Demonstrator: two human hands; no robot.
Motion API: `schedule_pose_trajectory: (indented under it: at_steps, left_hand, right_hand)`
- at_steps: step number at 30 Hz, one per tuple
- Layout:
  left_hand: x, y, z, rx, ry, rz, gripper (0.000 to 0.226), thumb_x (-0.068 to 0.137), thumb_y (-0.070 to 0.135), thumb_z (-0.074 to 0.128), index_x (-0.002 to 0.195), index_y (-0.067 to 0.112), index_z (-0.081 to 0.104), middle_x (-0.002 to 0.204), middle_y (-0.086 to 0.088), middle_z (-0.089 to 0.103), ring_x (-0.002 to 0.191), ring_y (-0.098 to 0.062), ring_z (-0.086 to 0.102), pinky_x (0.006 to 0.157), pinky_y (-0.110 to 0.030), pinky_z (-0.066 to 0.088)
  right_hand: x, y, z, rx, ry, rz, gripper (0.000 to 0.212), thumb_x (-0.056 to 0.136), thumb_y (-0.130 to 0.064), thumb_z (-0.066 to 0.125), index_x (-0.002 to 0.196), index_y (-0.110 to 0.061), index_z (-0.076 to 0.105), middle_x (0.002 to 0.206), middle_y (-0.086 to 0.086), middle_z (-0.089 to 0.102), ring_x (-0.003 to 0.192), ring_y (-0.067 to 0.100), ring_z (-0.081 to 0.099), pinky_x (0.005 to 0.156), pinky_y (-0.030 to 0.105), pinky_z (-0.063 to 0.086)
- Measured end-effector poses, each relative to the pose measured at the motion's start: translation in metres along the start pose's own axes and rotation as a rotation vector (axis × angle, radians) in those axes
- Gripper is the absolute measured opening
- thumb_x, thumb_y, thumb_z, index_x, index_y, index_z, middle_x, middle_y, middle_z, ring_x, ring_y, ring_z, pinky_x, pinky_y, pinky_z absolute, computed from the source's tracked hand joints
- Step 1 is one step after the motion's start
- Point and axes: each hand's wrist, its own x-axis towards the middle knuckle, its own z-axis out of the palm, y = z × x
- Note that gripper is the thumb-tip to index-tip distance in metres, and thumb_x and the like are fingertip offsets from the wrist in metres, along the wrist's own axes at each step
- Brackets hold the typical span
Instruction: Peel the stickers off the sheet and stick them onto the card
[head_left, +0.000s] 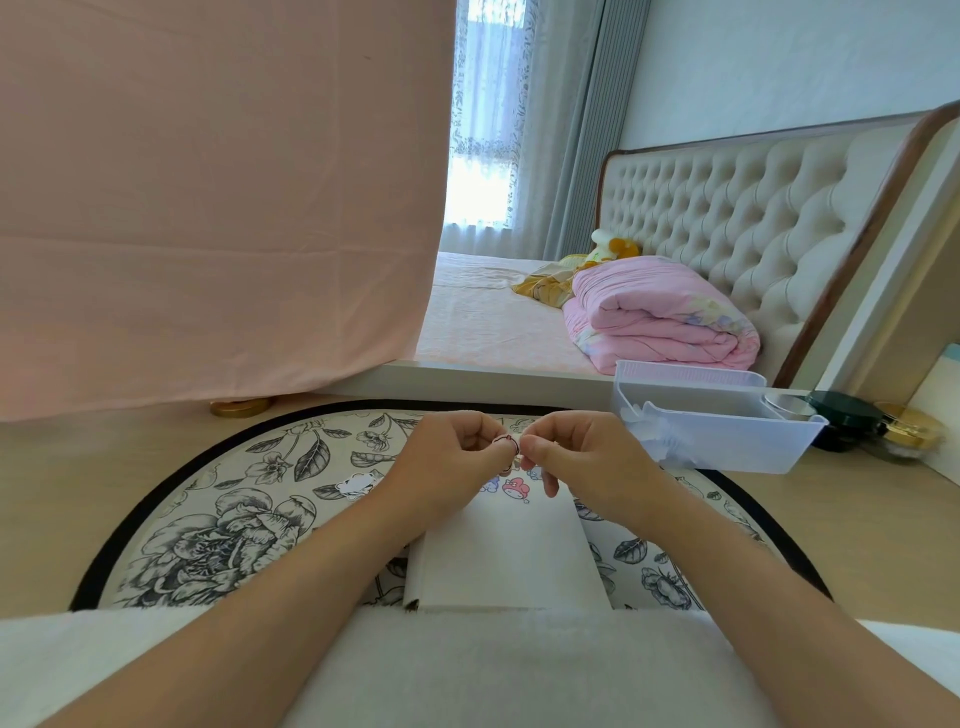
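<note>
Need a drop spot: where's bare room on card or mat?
Bare: near half of the card, between the forearms; mat left of the left forearm, short of the loose sticker. Crowded: card's far end, stuck stickers under left hand and right hand; bin at right rear.

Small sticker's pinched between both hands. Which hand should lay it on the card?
Right, probably. Both the left hand and the right hand pinch the small sticker, but the right hand's loose fingers hang over the top edge of the card, beside the pink sticker stuck there.
</note>
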Motion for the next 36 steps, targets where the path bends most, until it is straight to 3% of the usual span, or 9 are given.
schedule_pose_trajectory:
  at_steps: [4, 6, 12, 16, 19, 22, 28, 33, 36]
  left_hand:
    - [0.0, -0.004, 0.001, 0.029, -0.016, 0.021, 0.019, 0.085, 0.011, 0.068, 0.068, 0.018, 0.07, 0.067, -0.006, 0.07, 0.06, -0.008, 0.057, 0.06, -0.021, 0.046]
    - [0.0, -0.005, 0.002, 0.083, -0.013, 0.035, 0.017, 0.084, 0.014, 0.067, 0.068, 0.019, 0.069, 0.069, -0.008, 0.07, 0.057, -0.008, 0.053, 0.059, -0.022, 0.043]
    - [0.0, -0.007, 0.005, 0.179, -0.022, 0.074, 0.016, 0.083, 0.016, 0.068, 0.068, 0.021, 0.068, 0.058, 0.011, 0.06, 0.051, -0.004, 0.045, 0.055, -0.018, 0.039]
    - [0.0, -0.007, 0.005, 0.174, 0.003, 0.071, 0.013, 0.084, 0.017, 0.067, 0.071, 0.02, 0.069, 0.058, 0.005, 0.063, 0.052, -0.004, 0.047, 0.055, -0.018, 0.04]
    - [0.003, -0.009, 0.005, 0.127, 0.023, 0.053, 0.012, 0.085, 0.018, 0.067, 0.073, 0.02, 0.07, 0.07, -0.004, 0.071, 0.056, -0.007, 0.052, 0.059, -0.024, 0.043]
    - [0.004, -0.012, 0.005, 0.154, 0.089, 0.07, 0.008, 0.085, 0.026, 0.071, 0.078, 0.027, 0.068, 0.075, 0.004, 0.07, 0.058, -0.006, 0.053, 0.059, -0.026, 0.046]
    - [-0.001, -0.005, 0.005, 0.402, 0.247, 0.257, 0.016, 0.085, 0.033, 0.074, 0.083, 0.036, 0.058, 0.075, 0.016, 0.062, 0.065, 0.0, 0.052, 0.057, -0.018, 0.041]
    - [-0.002, -0.003, 0.009, 0.188, 0.15, 0.096, 0.01, 0.088, 0.034, 0.071, 0.081, 0.028, 0.075, 0.074, 0.014, 0.074, 0.072, -0.005, 0.07, 0.074, -0.038, 0.06]
    - [-0.003, 0.001, 0.007, 0.109, 0.131, 0.013, 0.015, 0.09, 0.027, 0.07, 0.077, 0.026, 0.078, 0.073, 0.011, 0.076, 0.068, -0.011, 0.073, 0.066, -0.027, 0.058]
  right_hand:
    - [-0.001, 0.001, 0.001, -0.191, 0.025, -0.066, 0.023, 0.09, -0.01, 0.065, 0.073, -0.023, 0.072, 0.06, -0.009, 0.065, 0.049, 0.006, 0.052, 0.055, 0.027, 0.047]
    - [-0.002, 0.0, 0.001, -0.344, 0.055, -0.131, 0.019, 0.087, -0.015, 0.067, 0.072, -0.025, 0.073, 0.054, -0.02, 0.06, 0.046, 0.005, 0.047, 0.053, 0.022, 0.043]
    - [-0.004, 0.004, 0.001, -0.71, 0.13, -0.263, 0.014, 0.08, -0.037, 0.059, 0.073, -0.033, 0.071, 0.069, -0.022, 0.063, 0.064, -0.005, 0.055, 0.054, 0.018, 0.037]
    - [-0.004, 0.006, 0.005, -0.505, 0.155, -0.176, 0.018, 0.08, -0.033, 0.059, 0.07, -0.03, 0.074, 0.057, -0.024, 0.059, 0.052, 0.005, 0.053, 0.052, 0.021, 0.043]
    - [-0.002, 0.003, 0.005, -0.236, 0.1, -0.058, 0.023, 0.086, -0.013, 0.065, 0.069, -0.024, 0.075, 0.059, -0.007, 0.067, 0.047, 0.005, 0.05, 0.05, 0.026, 0.045]
    - [-0.001, 0.001, 0.003, -0.073, 0.101, 0.017, 0.023, 0.092, -0.01, 0.064, 0.073, -0.014, 0.076, 0.069, 0.007, 0.073, 0.045, 0.012, 0.053, 0.046, 0.022, 0.042]
    - [0.0, 0.004, 0.004, -0.069, 0.174, 0.029, 0.019, 0.094, -0.016, 0.066, 0.079, -0.015, 0.077, 0.071, 0.0, 0.074, 0.043, 0.012, 0.054, 0.046, 0.018, 0.042]
    - [0.0, 0.004, 0.007, -0.166, 0.218, -0.008, 0.018, 0.093, -0.021, 0.067, 0.078, -0.025, 0.077, 0.069, -0.007, 0.073, 0.046, 0.008, 0.057, 0.049, 0.024, 0.048]
    - [0.0, 0.005, 0.007, -0.237, 0.229, -0.034, 0.016, 0.093, -0.026, 0.067, 0.081, -0.027, 0.078, 0.068, -0.01, 0.072, 0.05, 0.004, 0.057, 0.056, 0.03, 0.053]
